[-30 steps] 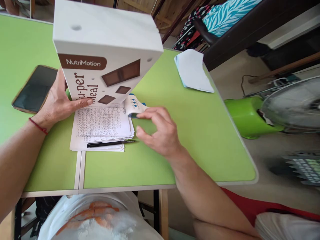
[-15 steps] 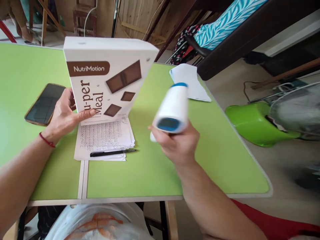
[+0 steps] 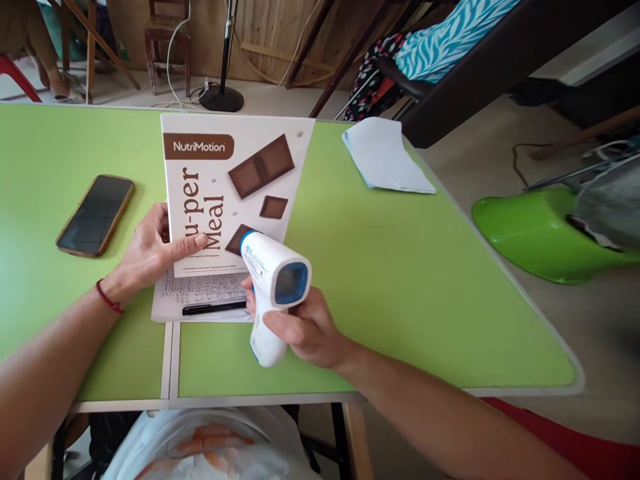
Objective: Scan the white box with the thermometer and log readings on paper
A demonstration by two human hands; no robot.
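Note:
My left hand (image 3: 155,250) grips the left edge of a white NutriMotion box (image 3: 250,213), thumb on its printed front and the other fingers behind. The box is held upright over a stack of handwritten papers (image 3: 200,290), with brown chocolate pieces pictured on it. In my right hand (image 3: 310,327) is a white and blue infrared thermometer (image 3: 267,263), its fingers wrapped round the handle. The thermometer's nose points at the lower part of the box front, and its small screen faces me. A black pen (image 3: 213,309) lies on the papers, partly hidden by my right fingers.
A smartphone (image 3: 96,215) lies on the green table (image 3: 375,287) at left. Folded white papers (image 3: 385,157) rest near the far right edge. Beyond the table are a green plastic chair (image 3: 530,233), a black stand base (image 3: 221,98) and a small wooden chair (image 3: 169,47).
My right hand has brought the thermometer left and down, turning it towards the box. The box has tilted and shifted slightly right, so its top side no longer shows.

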